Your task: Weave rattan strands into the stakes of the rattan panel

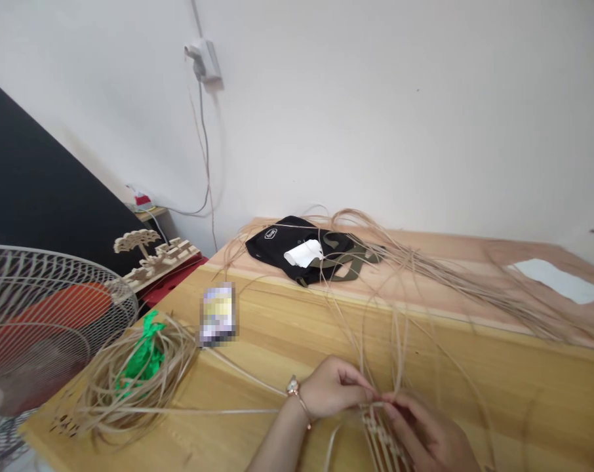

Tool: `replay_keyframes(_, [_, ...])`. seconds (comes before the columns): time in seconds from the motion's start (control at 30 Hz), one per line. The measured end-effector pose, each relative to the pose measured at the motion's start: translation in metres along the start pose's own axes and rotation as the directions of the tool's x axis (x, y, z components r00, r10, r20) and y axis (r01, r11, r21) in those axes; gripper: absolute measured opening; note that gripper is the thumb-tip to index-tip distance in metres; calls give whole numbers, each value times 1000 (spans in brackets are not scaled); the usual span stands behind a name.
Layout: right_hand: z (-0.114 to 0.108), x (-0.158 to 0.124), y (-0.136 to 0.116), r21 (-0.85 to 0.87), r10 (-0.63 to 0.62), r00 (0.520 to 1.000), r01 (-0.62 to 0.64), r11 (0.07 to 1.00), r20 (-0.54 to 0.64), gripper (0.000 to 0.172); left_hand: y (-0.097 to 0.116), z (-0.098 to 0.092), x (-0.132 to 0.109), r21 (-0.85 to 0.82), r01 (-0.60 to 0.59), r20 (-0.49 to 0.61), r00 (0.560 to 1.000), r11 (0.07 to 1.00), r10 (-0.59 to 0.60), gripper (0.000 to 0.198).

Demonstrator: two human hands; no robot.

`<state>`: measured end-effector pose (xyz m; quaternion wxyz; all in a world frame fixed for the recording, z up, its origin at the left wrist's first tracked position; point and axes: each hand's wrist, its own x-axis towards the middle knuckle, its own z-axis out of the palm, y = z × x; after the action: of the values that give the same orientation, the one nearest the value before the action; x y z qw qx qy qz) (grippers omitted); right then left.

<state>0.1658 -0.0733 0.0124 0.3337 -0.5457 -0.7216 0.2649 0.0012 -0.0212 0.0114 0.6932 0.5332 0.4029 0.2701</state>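
At the table's front edge, a small openwork piece of woven cane strips (381, 434) sits between my hands. Its long loose strands (399, 351) fan out upward and toward the wall. My left hand (334, 393), with a bracelet at the wrist, pinches a strip at the top edge of the weave. Closed on the same edge from the other side, my right hand (427, 429) has thumb and fingertips almost touching the left ones. My fingers hide the exact crossing of the strips, and the lower part of the weave runs out of view.
A coil of cane (179, 367) tied with green ribbon (147, 360) lies at left. Behind are a black bag (277, 246), white paper (562, 278) and a long cane bundle (474, 288). A fan (46, 321) stands left of the wooden table (257, 328).
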Motion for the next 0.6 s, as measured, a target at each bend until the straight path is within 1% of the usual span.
replay_keyframes(0.17, [0,1,1,35,-8,1000,7,999,17,22,6,-1,-1,8,-34,-4,999,999,34,24])
replay_keyframes(0.37, [-2,1,0,9,-7,1000,7,1000,0,21,8,-2,-1,-62,-4,-16,1000,998,3,30])
replay_keyframes(0.6, [-3,-1,4,-13,9,1000,-8,1000,26,22,8,-3,0,-42,-17,-41,999,999,16,32])
